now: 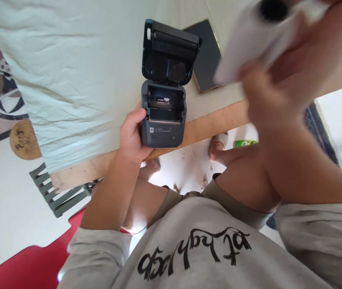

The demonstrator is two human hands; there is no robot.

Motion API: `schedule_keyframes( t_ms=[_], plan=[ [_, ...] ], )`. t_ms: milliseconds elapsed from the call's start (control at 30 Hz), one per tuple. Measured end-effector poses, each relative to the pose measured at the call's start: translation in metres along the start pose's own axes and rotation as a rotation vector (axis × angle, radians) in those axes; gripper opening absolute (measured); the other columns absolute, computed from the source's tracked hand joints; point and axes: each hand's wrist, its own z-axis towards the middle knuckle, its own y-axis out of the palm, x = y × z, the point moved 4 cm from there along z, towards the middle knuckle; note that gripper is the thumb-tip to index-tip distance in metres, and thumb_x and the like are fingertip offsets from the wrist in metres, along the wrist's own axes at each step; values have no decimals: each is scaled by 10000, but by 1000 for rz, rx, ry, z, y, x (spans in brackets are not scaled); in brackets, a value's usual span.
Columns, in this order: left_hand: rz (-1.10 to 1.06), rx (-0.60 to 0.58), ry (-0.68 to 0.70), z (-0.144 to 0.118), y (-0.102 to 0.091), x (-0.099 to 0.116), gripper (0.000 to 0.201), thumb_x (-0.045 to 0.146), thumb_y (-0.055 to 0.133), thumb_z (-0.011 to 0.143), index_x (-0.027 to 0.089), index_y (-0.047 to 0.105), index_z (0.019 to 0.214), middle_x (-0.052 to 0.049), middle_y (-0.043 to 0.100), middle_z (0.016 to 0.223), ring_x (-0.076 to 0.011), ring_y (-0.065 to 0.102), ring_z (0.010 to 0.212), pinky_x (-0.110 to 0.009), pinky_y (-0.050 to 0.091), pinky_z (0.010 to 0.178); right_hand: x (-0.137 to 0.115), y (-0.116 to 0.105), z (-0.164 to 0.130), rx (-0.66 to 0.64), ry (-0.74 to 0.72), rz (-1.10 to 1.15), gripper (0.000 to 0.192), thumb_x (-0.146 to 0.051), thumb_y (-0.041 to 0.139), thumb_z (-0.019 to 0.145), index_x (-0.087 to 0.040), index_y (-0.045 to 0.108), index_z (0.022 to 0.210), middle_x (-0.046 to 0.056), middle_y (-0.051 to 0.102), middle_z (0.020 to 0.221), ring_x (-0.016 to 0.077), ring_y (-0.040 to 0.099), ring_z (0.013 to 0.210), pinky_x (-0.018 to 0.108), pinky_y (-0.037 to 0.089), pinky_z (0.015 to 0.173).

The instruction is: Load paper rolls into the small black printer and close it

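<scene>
A dark grey portable label printer [163,134] is in my left hand [133,134], thumb on its left side. The printer's lid [171,52] stands raised, and the paper bay [165,102] inside shows a small printed sticker and no roll. At the upper right, smeared by motion, my right hand [267,88] is wrapped round a white paper roll [243,48] with a dark round core. The roll is apart from the printer, up and to its right.
A pale green cloth [83,80] covers the table, whose wooden edge [216,124] faces me. Behind the printer lies a dark flat tablet-like device [205,56]. Below left are a green slatted chair [59,196] and a red seat [38,261]. A green packet [245,143] is on the floor.
</scene>
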Motion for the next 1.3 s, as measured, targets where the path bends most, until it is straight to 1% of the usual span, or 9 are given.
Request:
schedule_keyframes(
  t_ms=[67,200,467,700,833,967,1100,1167,1300],
  plan=[
    [17,7,14,-2,-1,0,268,456,693,781,267,710,970,-27,775,930,-330,685,1167,-416,558,888,-26,40,-10,-169,-287,-157,411,-313,553,808,-274,501,1213,31,622,1222,199,662,999,350,540,817],
    [37,-7,86,-5,0,0,315,376,786,736,281,705,1026,-9,757,921,-295,689,1133,-376,534,869,-29,81,-16,-293,-269,-565,366,-203,516,767,-257,552,1127,33,704,1029,229,665,911,418,529,857],
    [-9,-77,121,-6,-3,-3,313,297,775,802,242,686,1097,-1,733,969,-175,698,858,-301,558,756,-20,84,-16,-220,-396,-588,144,-160,479,891,-261,578,870,13,715,1243,217,669,1053,427,505,877],
    [-12,-91,180,-1,-7,-7,380,445,798,783,251,668,1083,-10,714,949,-185,689,830,-329,578,774,-28,85,-30,-142,-668,-495,158,-193,541,958,-242,606,823,-4,674,858,175,575,781,382,431,700],
    [85,-81,284,1,-8,-7,637,330,877,696,309,578,1259,-6,707,1158,-246,691,1079,-376,568,943,-27,80,-34,-198,-760,-398,206,-383,587,984,-237,592,839,-1,685,866,186,605,818,404,438,711],
    [127,-128,343,2,-5,-6,874,264,881,678,337,440,1430,-34,670,1307,-302,607,1331,-428,541,1074,-18,58,-15,25,-618,-193,62,-273,571,925,-238,587,974,41,652,1037,197,629,988,366,505,771],
    [143,-163,336,2,-4,-4,855,267,878,674,342,471,1423,-43,656,1357,-325,574,1376,-452,559,1070,3,59,8,-43,-372,5,510,-382,515,906,-233,392,1378,96,457,1513,211,570,1291,289,528,735],
    [156,-142,315,2,-7,-4,872,263,889,656,352,484,1423,-37,655,1364,-336,572,1377,-472,546,1091,6,61,12,-53,-348,115,516,-397,491,916,-211,366,1380,114,476,1483,196,594,1254,271,491,670],
    [155,-101,316,1,-12,-5,862,267,879,660,349,494,1427,-41,666,1349,-333,645,1282,-482,557,1079,3,62,4,-127,-243,153,321,-307,550,916,-190,550,1216,71,627,1235,135,651,959,262,426,602]
  ],
)
